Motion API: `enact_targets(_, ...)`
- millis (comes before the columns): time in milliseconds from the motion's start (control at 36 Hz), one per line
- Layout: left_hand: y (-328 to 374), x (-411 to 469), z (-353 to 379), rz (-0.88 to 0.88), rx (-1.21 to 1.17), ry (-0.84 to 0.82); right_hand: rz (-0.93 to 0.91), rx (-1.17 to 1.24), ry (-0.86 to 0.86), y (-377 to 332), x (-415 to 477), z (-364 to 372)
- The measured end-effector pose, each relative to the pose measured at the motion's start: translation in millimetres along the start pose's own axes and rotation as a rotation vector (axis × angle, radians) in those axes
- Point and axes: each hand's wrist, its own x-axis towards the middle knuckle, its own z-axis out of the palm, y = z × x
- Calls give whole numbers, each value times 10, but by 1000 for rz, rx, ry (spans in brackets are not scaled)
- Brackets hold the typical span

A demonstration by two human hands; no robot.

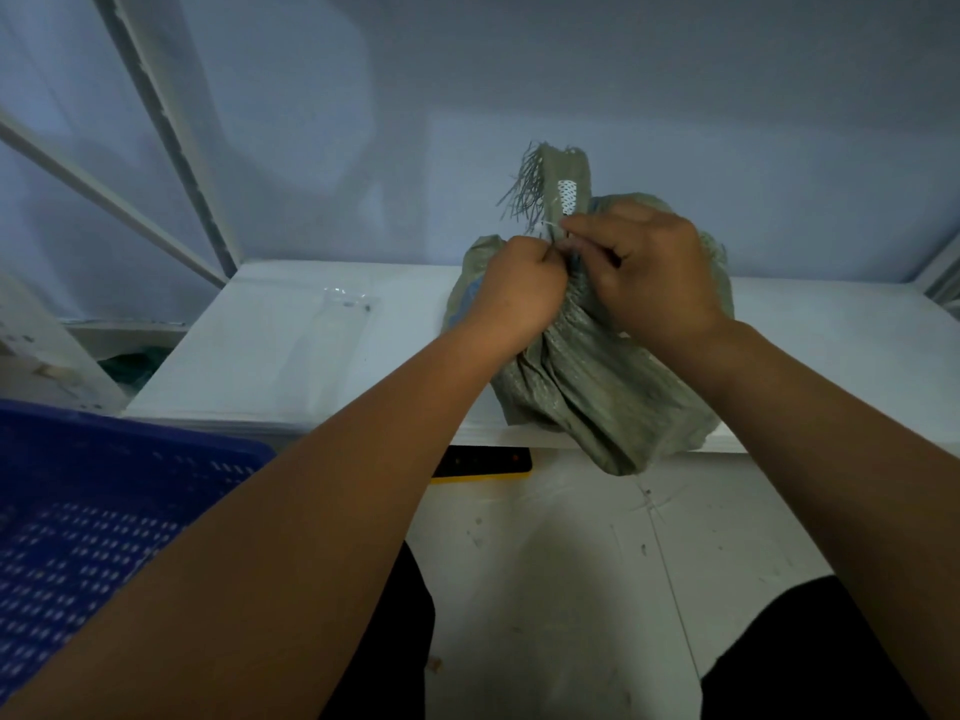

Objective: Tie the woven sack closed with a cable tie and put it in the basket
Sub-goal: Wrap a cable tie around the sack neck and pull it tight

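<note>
Evidently the tying is under way and not yet finished. The left hand (pixel 522 288) is curled into a loose fist, its thumb and forefinger pinched on one end of a thin pale plastic cable tie (pixel 551 227); the right hand (pixel 657 275) is closed in the same way, fingertips pinched on the tie from the 3 o'clock side. The two hands are held almost touching at the gathered neck of a grey-green woven plastic sack (pixel 587 381), and the tie is glimpsed only as a short light sliver between the fingertips, so whether its tail has been threaded through the head cannot be told. Above the hands, at 12 o'clock, the frayed mouth of the sack (pixel 553 181) is seen standing upright, bunched into a narrow column with loose strands hanging off it.

The bulging body of the sack is rested on the front edge of a white shelf board (pixel 291 356), with its lower corner hung over the lip towards 6 o'clock. A clear plastic packet (pixel 343 314) is laid flat on the board at 9 o'clock of the hands, well apart from them. The blue perforated plastic basket (pixel 104 517) is placed at 8 o'clock, well apart from the sack.

It is judged that cinching remains to be completed, after which the sack must be carried to the basket.
</note>
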Motion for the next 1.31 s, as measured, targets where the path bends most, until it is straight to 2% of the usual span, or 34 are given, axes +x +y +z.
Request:
enact_targets(278, -33, 1, 2, 35, 47, 2, 14, -31, -62, -15, -10, 26)
enact_targets(500, -12, 7, -8, -2, 33, 11, 3, -1, 5, -36, -3, 15)
enact_targets(722, -5, -18, 5, 12, 92, -10, 13, -2, -70, -40, -35, 69)
enact_targets(1028, -10, -5, -20, -12, 52, -4, 18, -20, -3, -41, -27, 41)
enact_targets(1306, -16, 1, -10, 15, 81, -4, 10, -60, -28, -59, -29, 36)
